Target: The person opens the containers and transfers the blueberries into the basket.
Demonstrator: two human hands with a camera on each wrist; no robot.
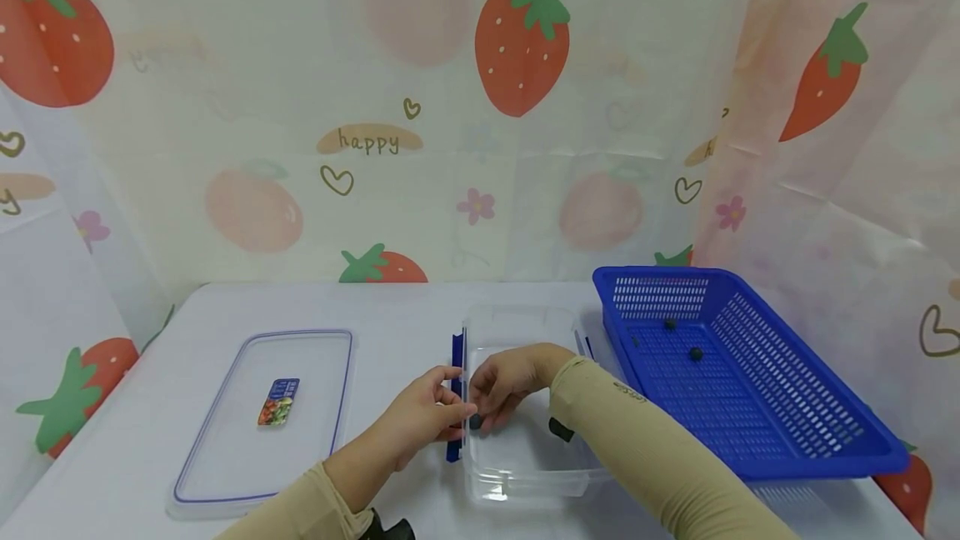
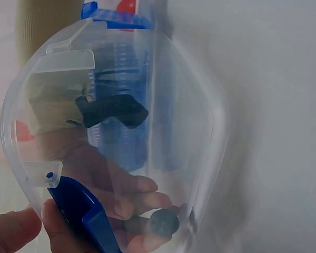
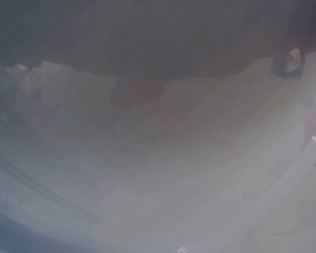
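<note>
A clear plastic box [image 1: 525, 461] with blue side latches stands open-topped at the centre of the table. My left hand [image 1: 423, 415] grips its left rim beside the blue latch [image 2: 79, 208], with the thumb and a finger on either side of the rim. Inside the box, my right hand [image 1: 513, 382] reaches down to the left wall. Its fingertips hold a small dark round piece [image 2: 164, 222], which shows through the clear wall in the left wrist view. The right wrist view is hazy, looking through clear plastic, and hides the fingers.
To the right stands a blue slotted basket [image 1: 757, 461] with small dark round pieces [image 1: 696, 353] on its floor. A clear lid [image 1: 225, 448] with a blue seal and a label [image 1: 278, 402] lies on the left. A strawberry-print curtain [image 1: 450, 190] hangs behind the white table.
</note>
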